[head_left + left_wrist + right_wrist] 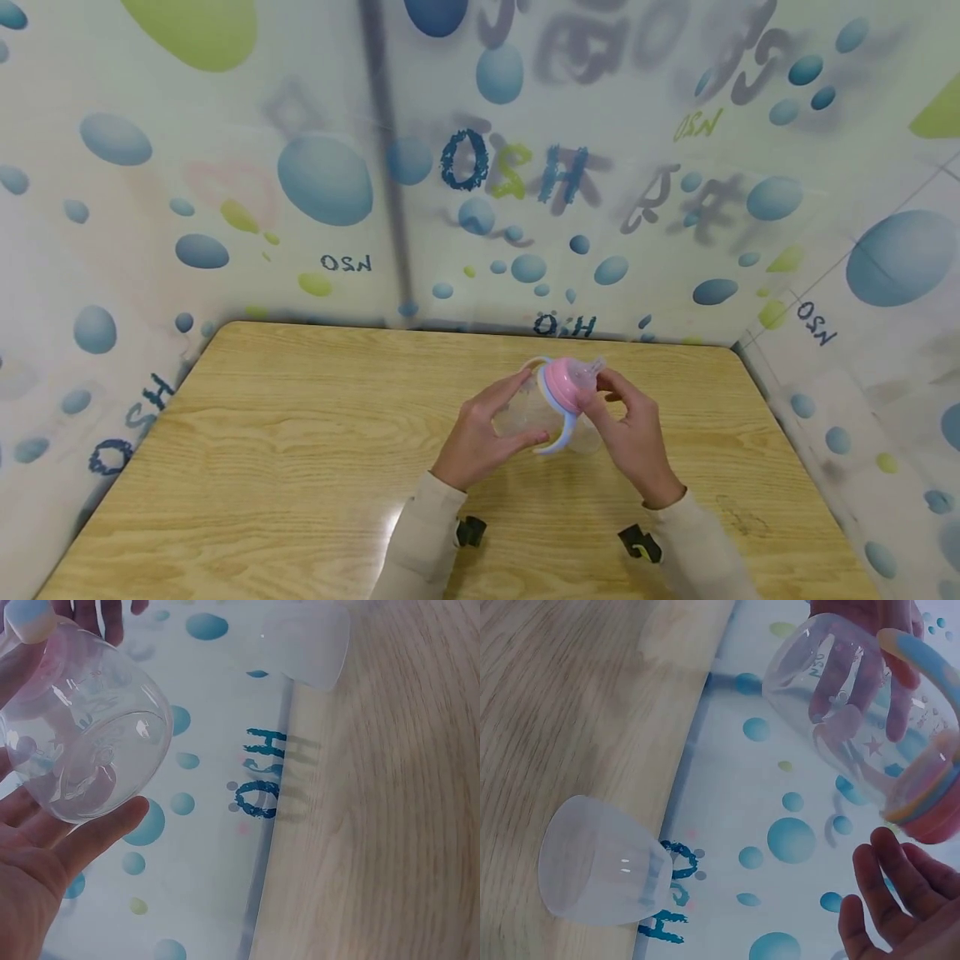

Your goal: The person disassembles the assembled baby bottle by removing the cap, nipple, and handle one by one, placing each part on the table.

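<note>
A clear baby bottle is held tilted over the table, its teat end towards the right. It has a pink collar, a clear teat and a pale blue handle ring. My left hand grips the bottle's body, thumb below and fingers on the far side. My right hand is at the collar, thumb against the pink part and fingers bent beside the teat. In the right wrist view its other fingers spread loosely below the collar. A translucent cup-shaped cover stands on the table, partly behind the bottle in the head view.
The wooden table runs back to a wall covering printed with blue and green spots and letters. Similar walls stand at left and right. Black straps with small mounts sit at both wrists.
</note>
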The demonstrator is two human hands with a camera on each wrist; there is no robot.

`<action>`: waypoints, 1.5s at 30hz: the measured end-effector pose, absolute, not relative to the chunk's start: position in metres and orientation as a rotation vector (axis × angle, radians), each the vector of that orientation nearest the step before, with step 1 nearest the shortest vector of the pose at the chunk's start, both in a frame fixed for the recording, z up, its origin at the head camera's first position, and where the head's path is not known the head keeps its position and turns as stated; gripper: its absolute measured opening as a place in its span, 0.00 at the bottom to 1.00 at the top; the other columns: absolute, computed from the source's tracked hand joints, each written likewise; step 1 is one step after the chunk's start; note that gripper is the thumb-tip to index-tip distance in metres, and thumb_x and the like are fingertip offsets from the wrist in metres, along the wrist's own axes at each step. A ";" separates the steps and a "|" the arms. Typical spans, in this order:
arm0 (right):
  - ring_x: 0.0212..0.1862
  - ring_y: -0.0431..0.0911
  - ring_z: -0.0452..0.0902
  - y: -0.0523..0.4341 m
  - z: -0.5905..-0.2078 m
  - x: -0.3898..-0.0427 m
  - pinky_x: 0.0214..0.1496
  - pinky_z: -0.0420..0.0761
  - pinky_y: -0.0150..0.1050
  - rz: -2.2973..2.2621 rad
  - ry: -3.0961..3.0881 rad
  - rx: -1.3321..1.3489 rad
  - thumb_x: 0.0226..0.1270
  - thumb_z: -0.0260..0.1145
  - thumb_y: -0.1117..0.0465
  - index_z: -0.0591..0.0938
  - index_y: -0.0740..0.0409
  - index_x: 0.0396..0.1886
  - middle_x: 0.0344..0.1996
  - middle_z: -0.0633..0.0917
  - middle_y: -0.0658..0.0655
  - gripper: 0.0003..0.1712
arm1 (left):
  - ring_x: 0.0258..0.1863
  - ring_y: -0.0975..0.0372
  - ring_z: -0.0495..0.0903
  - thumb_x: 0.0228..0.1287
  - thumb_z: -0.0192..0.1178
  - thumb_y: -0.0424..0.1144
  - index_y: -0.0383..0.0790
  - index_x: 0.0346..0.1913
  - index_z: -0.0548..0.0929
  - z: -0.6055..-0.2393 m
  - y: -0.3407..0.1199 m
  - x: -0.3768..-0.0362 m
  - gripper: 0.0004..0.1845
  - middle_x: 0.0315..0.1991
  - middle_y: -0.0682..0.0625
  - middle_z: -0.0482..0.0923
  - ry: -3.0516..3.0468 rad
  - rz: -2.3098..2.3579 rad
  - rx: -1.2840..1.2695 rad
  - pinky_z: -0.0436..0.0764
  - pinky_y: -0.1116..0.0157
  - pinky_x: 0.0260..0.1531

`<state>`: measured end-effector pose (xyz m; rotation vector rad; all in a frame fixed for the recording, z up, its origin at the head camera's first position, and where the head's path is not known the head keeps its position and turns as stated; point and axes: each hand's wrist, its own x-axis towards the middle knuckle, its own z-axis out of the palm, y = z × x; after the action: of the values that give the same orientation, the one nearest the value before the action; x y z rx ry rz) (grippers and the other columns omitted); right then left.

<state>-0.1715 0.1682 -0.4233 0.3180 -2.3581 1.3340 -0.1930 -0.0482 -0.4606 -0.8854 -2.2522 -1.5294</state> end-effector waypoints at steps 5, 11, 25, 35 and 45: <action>0.44 0.42 0.76 0.163 -0.419 -0.170 0.49 0.70 0.40 1.331 -2.327 0.275 0.61 0.73 0.64 0.85 0.61 0.50 0.41 0.87 0.54 0.17 | 0.65 0.59 0.74 0.52 0.77 0.43 0.40 0.70 0.73 -0.461 -0.048 -0.193 0.41 0.67 0.49 0.74 -2.251 -1.511 -0.893 0.77 0.55 0.59; 0.41 0.43 0.77 0.160 -0.416 -0.169 0.47 0.71 0.37 1.300 -2.308 0.286 0.56 0.77 0.63 0.86 0.60 0.45 0.39 0.88 0.53 0.17 | 0.65 0.59 0.74 0.52 0.77 0.43 0.39 0.70 0.73 -0.460 -0.048 -0.192 0.41 0.67 0.48 0.74 -2.251 -1.513 -0.896 0.77 0.57 0.58; 0.41 0.43 0.77 0.160 -0.414 -0.170 0.47 0.72 0.36 1.286 -2.322 0.314 0.55 0.77 0.63 0.86 0.59 0.44 0.38 0.87 0.51 0.16 | 0.65 0.59 0.74 0.53 0.77 0.42 0.40 0.70 0.73 -0.460 -0.049 -0.192 0.41 0.67 0.48 0.74 -2.245 -1.495 -0.907 0.76 0.56 0.60; 0.42 0.44 0.77 0.161 -0.413 -0.171 0.49 0.72 0.36 1.279 -2.341 0.355 0.56 0.77 0.64 0.85 0.59 0.46 0.41 0.87 0.52 0.17 | 0.65 0.59 0.73 0.53 0.77 0.43 0.41 0.70 0.72 -0.461 -0.049 -0.193 0.41 0.67 0.48 0.73 -2.254 -1.483 -0.905 0.76 0.55 0.60; 0.43 0.44 0.77 0.164 -0.415 -0.172 0.48 0.73 0.35 1.266 -2.346 0.387 0.56 0.76 0.65 0.85 0.60 0.46 0.42 0.87 0.52 0.17 | 0.66 0.59 0.73 0.53 0.76 0.43 0.40 0.70 0.72 -0.461 -0.049 -0.193 0.41 0.67 0.48 0.73 -2.253 -1.500 -0.913 0.75 0.56 0.61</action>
<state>-0.1716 0.1636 -0.4151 0.3867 -2.3457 1.2664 -0.1925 -0.0491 -0.4611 -0.9127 -2.2535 -1.4999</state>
